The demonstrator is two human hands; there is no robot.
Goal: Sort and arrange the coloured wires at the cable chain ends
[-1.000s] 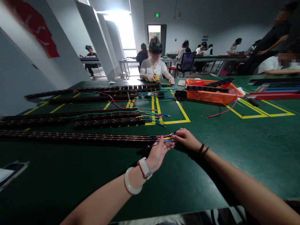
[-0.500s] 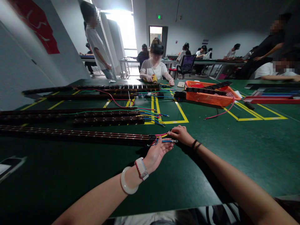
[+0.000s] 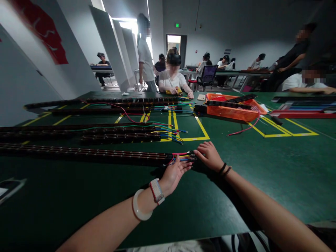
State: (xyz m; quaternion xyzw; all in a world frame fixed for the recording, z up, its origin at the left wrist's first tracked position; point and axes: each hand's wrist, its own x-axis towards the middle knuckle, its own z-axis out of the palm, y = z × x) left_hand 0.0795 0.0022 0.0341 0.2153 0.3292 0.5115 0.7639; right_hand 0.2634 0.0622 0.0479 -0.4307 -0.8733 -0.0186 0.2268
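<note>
— Wires [image 3: 181, 153] at the near bar [image 3: 86, 154]: how many?
— Three colours show, red, yellow and blue; I can't count every strand. One watch [image 3: 156, 191] and one bangle [image 3: 141, 205] on the left hand's [image 3: 173, 175] wrist, two bracelets [image 3: 223, 167] on the right hand's [image 3: 210, 156].
— Farther off?
— One basket [image 3: 231, 113] at far right, one phone [image 3: 201, 97], one drill [image 3: 180, 91] with a person [image 3: 170, 78]. The other bars [image 3: 120, 137] overlap too much to count.
— What's hard to see?
— The near bar's left end is cut off by the edge. The left thumb covers part of the wires, and their tips are tiny.
— And the hands?
— Left one open, fingers stretched out, thumb over the wires. Right one has its fingers bent; whether it pinches a tip I can't tell.
— So the wires lie where?
— Along the left fingers, pointing right, their tips just beside the right fingertips. The bar runs away leftward on the table [image 3: 236, 199].
</note>
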